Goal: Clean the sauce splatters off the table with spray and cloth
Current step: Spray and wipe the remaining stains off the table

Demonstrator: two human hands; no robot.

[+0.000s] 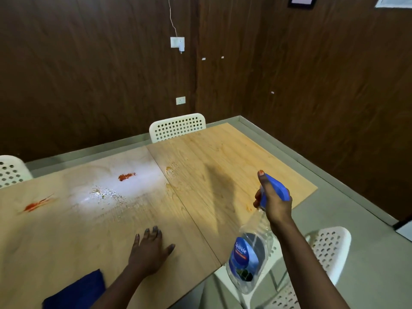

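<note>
The right hand (275, 202) gripped the spray bottle (250, 262); the left hand (149, 249) lay spread flat on the table (211, 152), the blue cloth (75, 291) near-left, white chairs (178, 127) around.

Ahead and to the left of the grip on the spray bottle (252, 253), open table (211, 157) surface is left free, marked only by flat sauce splatters (126, 176) and wet droplets. Left of and below the grip, the way is blocked by the left hand (149, 248) pressed flat, with a blue cloth (75, 291) lying beyond it. To the right of and beneath the grip, room is taken by a white chair (330, 248).
</note>
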